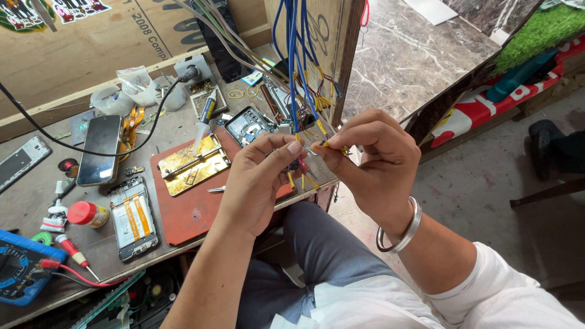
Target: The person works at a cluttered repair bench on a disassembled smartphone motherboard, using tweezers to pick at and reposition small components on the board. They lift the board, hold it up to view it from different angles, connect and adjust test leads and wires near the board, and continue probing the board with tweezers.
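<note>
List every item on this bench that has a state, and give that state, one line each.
Left hand: fingertips pinched on the wire ends.
Right hand: fingertips pinched on the same wire ends.
Blue wires: hanging down, yellow tips at the hands.
Opened phone: back off, insides exposed, lying flat.
Dark phone: screen up, unlit.
Red-capped bottle: capped, lying on its side.
Multimeter: red probe lead plugged in.

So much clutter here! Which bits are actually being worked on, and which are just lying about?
In hand:
left hand and right hand pinching the yellow-tipped blue wires

Lying about:
multimeter
black phone
opened phone
red mat
red-capped bottle
</note>
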